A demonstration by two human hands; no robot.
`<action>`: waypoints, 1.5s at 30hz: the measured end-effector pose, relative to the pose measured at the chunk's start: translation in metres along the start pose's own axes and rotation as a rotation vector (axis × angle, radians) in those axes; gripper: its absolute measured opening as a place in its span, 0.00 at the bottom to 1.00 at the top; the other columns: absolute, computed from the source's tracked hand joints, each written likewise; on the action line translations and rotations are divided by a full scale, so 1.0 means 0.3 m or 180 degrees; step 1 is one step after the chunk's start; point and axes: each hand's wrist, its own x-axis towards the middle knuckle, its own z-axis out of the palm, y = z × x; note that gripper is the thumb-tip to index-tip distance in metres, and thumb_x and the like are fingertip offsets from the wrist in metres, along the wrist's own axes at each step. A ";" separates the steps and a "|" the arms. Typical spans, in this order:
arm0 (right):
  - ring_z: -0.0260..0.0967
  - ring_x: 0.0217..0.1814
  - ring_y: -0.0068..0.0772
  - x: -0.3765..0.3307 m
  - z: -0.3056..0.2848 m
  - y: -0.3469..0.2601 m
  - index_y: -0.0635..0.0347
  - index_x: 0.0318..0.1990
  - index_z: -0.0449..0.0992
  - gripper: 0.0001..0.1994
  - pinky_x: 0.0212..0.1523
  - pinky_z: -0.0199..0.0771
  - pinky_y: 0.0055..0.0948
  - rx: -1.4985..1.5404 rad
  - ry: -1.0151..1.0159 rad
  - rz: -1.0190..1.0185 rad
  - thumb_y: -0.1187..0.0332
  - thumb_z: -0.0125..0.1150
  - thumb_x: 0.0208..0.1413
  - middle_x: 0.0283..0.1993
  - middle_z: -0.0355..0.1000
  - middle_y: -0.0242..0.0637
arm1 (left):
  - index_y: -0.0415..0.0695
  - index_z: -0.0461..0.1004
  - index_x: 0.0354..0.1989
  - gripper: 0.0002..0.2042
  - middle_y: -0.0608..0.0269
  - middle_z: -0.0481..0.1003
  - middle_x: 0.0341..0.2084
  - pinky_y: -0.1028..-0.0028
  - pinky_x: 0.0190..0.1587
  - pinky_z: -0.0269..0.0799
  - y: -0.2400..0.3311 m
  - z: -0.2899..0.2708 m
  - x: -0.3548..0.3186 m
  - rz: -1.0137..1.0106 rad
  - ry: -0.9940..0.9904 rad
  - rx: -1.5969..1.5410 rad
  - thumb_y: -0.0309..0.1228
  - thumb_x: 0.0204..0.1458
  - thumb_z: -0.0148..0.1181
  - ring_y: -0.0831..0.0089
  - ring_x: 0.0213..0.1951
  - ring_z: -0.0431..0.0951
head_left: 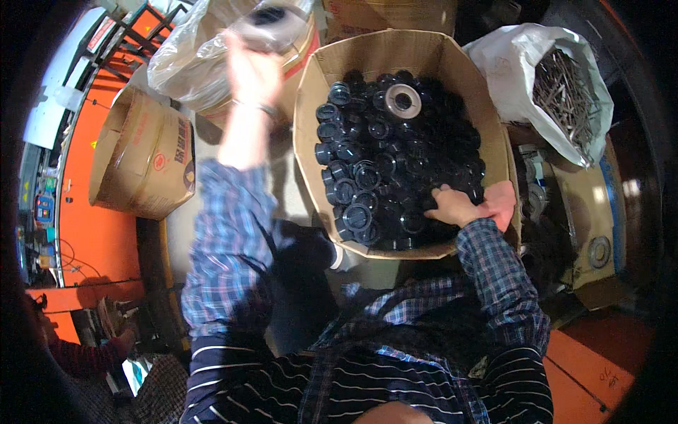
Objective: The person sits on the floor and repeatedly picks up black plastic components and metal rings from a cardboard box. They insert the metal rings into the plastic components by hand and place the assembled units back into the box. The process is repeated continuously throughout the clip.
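My left hand (254, 74) is stretched forward beside a clear plastic-lined carton (201, 74), smeared by motion. Right at its fingers is a blurred pale disc with a dark centre (272, 20); whether the hand grips it I cannot tell. Inside a large open cardboard box (311, 152), my right hand (455, 206) rests on a heap of black round plastic parts (367, 173). Its visible fingers are apart, with no held part showing. One pale ring with a dark centre (403, 101) lies on top of the heap, toward the far side.
To the right is a white sack (505, 60) of thin metal pieces (561, 95). A metal ring (599, 251) lies on cardboard below it. At left stand an open carton (145, 159) and orange machinery (99, 240). Another person's arm (88, 357) shows at lower left.
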 end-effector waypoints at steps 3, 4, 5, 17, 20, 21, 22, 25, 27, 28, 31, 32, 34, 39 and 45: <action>0.70 0.53 0.51 0.032 0.029 -0.006 0.62 0.47 0.75 0.28 0.50 0.73 0.45 0.0074 0.0100 0.0101 0.48 0.70 0.47 0.51 0.72 0.46 | 0.42 0.62 0.62 0.32 0.56 0.66 0.60 0.59 0.63 0.56 0.037 -0.008 0.147 0.0158 0.0547 0.0925 0.56 0.59 0.51 0.63 0.61 0.65; 0.68 0.55 0.50 0.043 0.033 -0.005 0.62 0.47 0.75 0.29 0.50 0.73 0.45 -0.0122 0.0070 0.0088 0.48 0.71 0.46 0.51 0.71 0.45 | 0.42 0.62 0.63 0.34 0.58 0.66 0.60 0.61 0.61 0.59 0.001 -0.025 0.152 0.0289 -0.0023 0.1730 0.56 0.57 0.55 0.66 0.60 0.65; 0.67 0.56 0.49 0.059 0.039 -0.008 0.61 0.47 0.75 0.29 0.50 0.73 0.44 -0.0316 0.0173 0.0092 0.47 0.72 0.44 0.52 0.71 0.44 | 0.44 0.71 0.51 0.26 0.66 0.73 0.44 0.68 0.49 0.66 -0.072 -0.052 0.124 0.0317 -0.0242 0.2781 0.52 0.54 0.61 0.72 0.46 0.71; 0.77 0.47 0.48 0.088 0.075 0.036 0.60 0.36 0.82 0.08 0.45 0.78 0.42 -0.0315 -0.0497 -0.0213 0.72 0.60 0.48 0.42 0.78 0.47 | 0.42 0.67 0.59 0.28 0.46 0.71 0.54 0.60 0.58 0.66 -1.080 -0.298 -0.116 0.0236 -0.3053 0.5361 0.25 0.45 0.60 0.50 0.56 0.70; 0.78 0.41 0.48 0.095 0.046 0.027 0.59 0.32 0.82 0.07 0.40 0.79 0.42 -0.0355 -0.0367 -0.0399 0.72 0.60 0.46 0.36 0.79 0.46 | 0.44 0.71 0.54 0.23 0.51 0.72 0.53 0.61 0.65 0.56 -1.194 -0.329 -0.062 0.0519 -0.3151 0.5750 0.25 0.45 0.58 0.54 0.61 0.64; 0.78 0.41 0.47 0.097 0.033 0.026 0.59 0.32 0.83 0.07 0.40 0.79 0.42 -0.0379 -0.0398 -0.0460 0.72 0.60 0.46 0.37 0.79 0.46 | 0.44 0.71 0.54 0.23 0.51 0.71 0.54 0.61 0.66 0.53 -1.221 -0.337 -0.046 0.0694 -0.3200 0.5793 0.25 0.45 0.60 0.55 0.62 0.63; 0.78 0.41 0.47 0.098 0.018 0.022 0.58 0.32 0.83 0.07 0.40 0.79 0.41 -0.0428 -0.0518 -0.0530 0.72 0.60 0.46 0.37 0.79 0.46 | 0.44 0.71 0.54 0.24 0.51 0.71 0.56 0.61 0.67 0.51 -1.242 -0.345 -0.035 0.0643 -0.3333 0.5995 0.26 0.45 0.61 0.55 0.63 0.62; 0.77 0.37 0.47 0.093 -0.044 0.027 0.61 0.29 0.81 0.05 0.39 0.77 0.40 -0.0390 0.0046 -0.0700 0.72 0.60 0.44 0.34 0.78 0.44 | 0.40 0.68 0.57 0.28 0.50 0.73 0.51 0.62 0.66 0.55 -1.265 -0.363 -0.023 0.0729 -0.3440 0.6375 0.21 0.43 0.60 0.53 0.62 0.64; 0.75 0.36 0.49 0.087 -0.093 0.029 0.63 0.28 0.78 0.05 0.41 0.75 0.40 -0.0279 0.0322 -0.0731 0.72 0.60 0.44 0.33 0.76 0.44 | 0.40 0.69 0.55 0.26 0.50 0.74 0.49 0.63 0.66 0.55 -1.252 -0.378 -0.039 0.0049 -0.3524 0.6358 0.22 0.43 0.61 0.53 0.61 0.65; 0.74 0.38 0.49 0.087 -0.118 0.028 0.64 0.28 0.77 0.05 0.42 0.75 0.40 -0.0060 0.0492 -0.0784 0.73 0.60 0.44 0.35 0.75 0.45 | 0.40 0.70 0.54 0.25 0.50 0.75 0.48 0.63 0.66 0.55 -1.241 -0.387 -0.048 -0.0039 -0.3501 0.6310 0.22 0.43 0.62 0.53 0.60 0.66; 0.70 0.48 0.51 0.090 -0.179 0.018 0.67 0.28 0.73 0.06 0.50 0.72 0.41 0.0513 0.0688 -0.0759 0.74 0.62 0.45 0.46 0.73 0.50 | 0.41 0.74 0.47 0.20 0.50 0.78 0.42 0.59 0.61 0.63 -1.199 -0.428 -0.113 -0.0268 -0.3689 0.6518 0.27 0.41 0.65 0.53 0.52 0.73; 0.70 0.49 0.51 0.093 -0.194 0.014 0.68 0.29 0.74 0.06 0.51 0.71 0.42 0.0525 0.0879 -0.0757 0.74 0.62 0.45 0.48 0.72 0.51 | 0.41 0.74 0.46 0.20 0.50 0.78 0.43 0.60 0.60 0.64 -1.185 -0.443 -0.132 -0.0361 -0.3707 0.6515 0.28 0.41 0.65 0.52 0.51 0.74; 0.68 0.51 0.51 0.089 -0.216 0.012 0.69 0.32 0.75 0.08 0.52 0.70 0.44 0.0747 0.1491 -0.0986 0.74 0.62 0.44 0.52 0.70 0.51 | 0.41 0.74 0.46 0.20 0.47 0.77 0.43 0.58 0.58 0.65 -1.159 -0.459 -0.154 -0.0854 -0.3352 0.5841 0.30 0.41 0.64 0.50 0.50 0.74; 0.59 0.66 0.58 0.058 -0.232 0.015 0.67 0.28 0.72 0.07 0.64 0.62 0.44 0.1448 0.1592 -0.0622 0.75 0.64 0.46 0.67 0.60 0.56 | 0.42 0.73 0.51 0.21 0.46 0.76 0.47 0.61 0.51 0.71 -1.020 -0.358 -0.118 -0.1083 -0.3526 0.5376 0.36 0.49 0.64 0.49 0.49 0.75; 0.56 0.69 0.56 0.005 -0.249 -0.003 0.61 0.30 0.73 0.05 0.68 0.55 0.42 0.1783 0.2966 -0.0437 0.72 0.64 0.49 0.67 0.61 0.56 | 0.44 0.73 0.37 0.06 0.66 0.72 0.25 0.74 0.29 0.72 -0.608 -0.052 -0.279 -0.2779 -0.1494 0.2471 0.31 0.53 0.60 0.74 0.26 0.73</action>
